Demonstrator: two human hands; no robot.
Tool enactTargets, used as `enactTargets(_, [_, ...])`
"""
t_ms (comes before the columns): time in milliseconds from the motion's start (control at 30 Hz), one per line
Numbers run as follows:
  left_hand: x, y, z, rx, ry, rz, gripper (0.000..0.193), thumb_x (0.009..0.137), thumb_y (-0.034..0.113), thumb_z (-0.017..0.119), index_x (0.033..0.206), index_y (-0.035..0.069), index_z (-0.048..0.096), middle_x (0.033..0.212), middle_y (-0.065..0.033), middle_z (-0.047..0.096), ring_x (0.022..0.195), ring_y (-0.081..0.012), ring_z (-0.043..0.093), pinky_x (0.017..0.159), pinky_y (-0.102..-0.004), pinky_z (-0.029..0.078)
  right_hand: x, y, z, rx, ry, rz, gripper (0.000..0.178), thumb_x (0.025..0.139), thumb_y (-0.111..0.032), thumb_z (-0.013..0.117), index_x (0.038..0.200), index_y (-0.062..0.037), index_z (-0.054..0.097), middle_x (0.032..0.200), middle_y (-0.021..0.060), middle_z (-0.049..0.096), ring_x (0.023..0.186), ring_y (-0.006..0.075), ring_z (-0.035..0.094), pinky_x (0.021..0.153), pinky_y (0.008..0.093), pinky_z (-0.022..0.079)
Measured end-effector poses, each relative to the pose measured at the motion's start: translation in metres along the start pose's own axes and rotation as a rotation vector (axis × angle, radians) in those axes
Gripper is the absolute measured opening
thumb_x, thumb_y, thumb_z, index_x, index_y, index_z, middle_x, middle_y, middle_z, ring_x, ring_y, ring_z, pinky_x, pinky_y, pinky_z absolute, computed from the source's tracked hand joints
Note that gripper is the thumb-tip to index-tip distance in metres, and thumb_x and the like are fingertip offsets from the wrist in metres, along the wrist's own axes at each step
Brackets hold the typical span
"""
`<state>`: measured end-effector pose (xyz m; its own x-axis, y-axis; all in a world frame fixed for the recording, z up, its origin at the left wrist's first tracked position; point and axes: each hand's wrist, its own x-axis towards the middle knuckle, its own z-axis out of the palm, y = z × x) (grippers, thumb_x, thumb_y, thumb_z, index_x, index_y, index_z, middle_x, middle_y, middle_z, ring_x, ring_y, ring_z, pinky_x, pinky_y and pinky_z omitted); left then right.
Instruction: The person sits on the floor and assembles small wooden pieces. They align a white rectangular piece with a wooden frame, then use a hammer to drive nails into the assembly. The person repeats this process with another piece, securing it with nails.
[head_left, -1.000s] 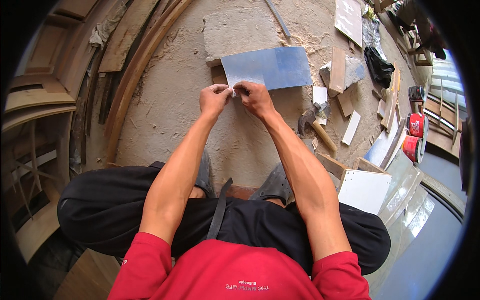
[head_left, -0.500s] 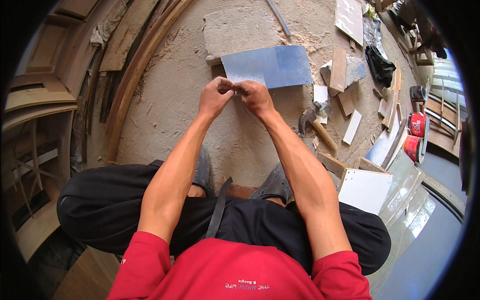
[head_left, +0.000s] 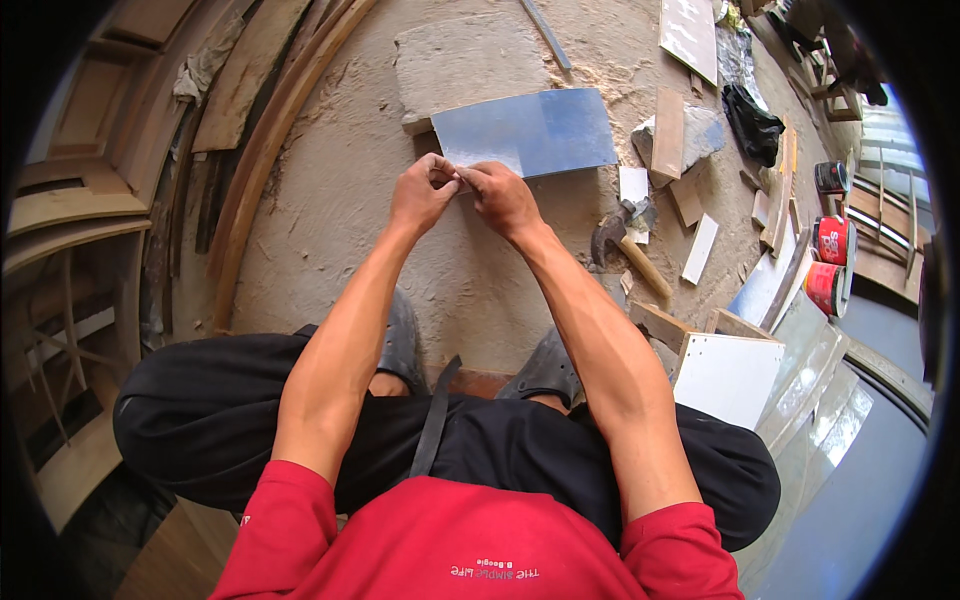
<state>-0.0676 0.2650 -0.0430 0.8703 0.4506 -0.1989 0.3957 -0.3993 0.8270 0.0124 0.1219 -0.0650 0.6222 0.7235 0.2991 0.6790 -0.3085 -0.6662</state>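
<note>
Both my hands meet at the near left corner of a blue-grey glossy panel (head_left: pixel 540 132), fingertips close together. My left hand (head_left: pixel 424 192) is pinched closed, thumb against forefinger. Beside it my right hand (head_left: pixel 503 197) is pinched too, its fingers curled. Whatever lies between the fingertips is too small to make out. The panel's far left part rests by a flat stone slab (head_left: pixel 465 68). To the right of my hands a claw hammer (head_left: pixel 632 255) with a wooden handle lies on the ground.
Wood offcuts and a broken stone block (head_left: pixel 703 138) lie right of the panel. A white-faced wooden box (head_left: pixel 728 378) stands near my right knee, with red cans (head_left: pixel 826 288) beyond. Long planks (head_left: pixel 272 150) line the left side. A metal bar (head_left: pixel 546 35) lies at the far end.
The whole scene has shifted slightly left in view. My hands stay pinched together at the panel's corner, with only small finger movement.
</note>
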Motion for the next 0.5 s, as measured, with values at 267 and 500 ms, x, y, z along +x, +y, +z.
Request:
enactTargets(267, [0.004, -0.015, 0.001, -0.139, -0.019, -0.001, 0.020, 0.083, 0.017, 0.072, 0.098, 0.004, 0.074, 0.091, -0.0096, 0.074, 0.082, -0.0145, 0.070, 0.074, -0.0284, 0.054, 0.003, 0.004, -0.005, 0.061, 0.055, 0.161, 0.019, 0.084, -0.009, 0.061, 0.100, -0.0068, 0.071, 0.092, 0.0146, 0.068, 0.088, 0.0338, 0.065, 0.076, 0.0427, 0.053])
enactTargets(500, [0.001, -0.011, -0.001, -0.058, -0.023, 0.022, 0.020, 0.084, 0.018, 0.072, 0.099, 0.003, 0.074, 0.091, -0.0090, 0.074, 0.081, -0.0136, 0.069, 0.074, -0.0276, 0.053, 0.003, 0.008, -0.001, 0.093, 0.111, 0.133, 0.019, 0.084, -0.011, 0.062, 0.099, -0.0059, 0.071, 0.091, 0.0155, 0.068, 0.087, 0.0347, 0.065, 0.075, 0.0425, 0.053])
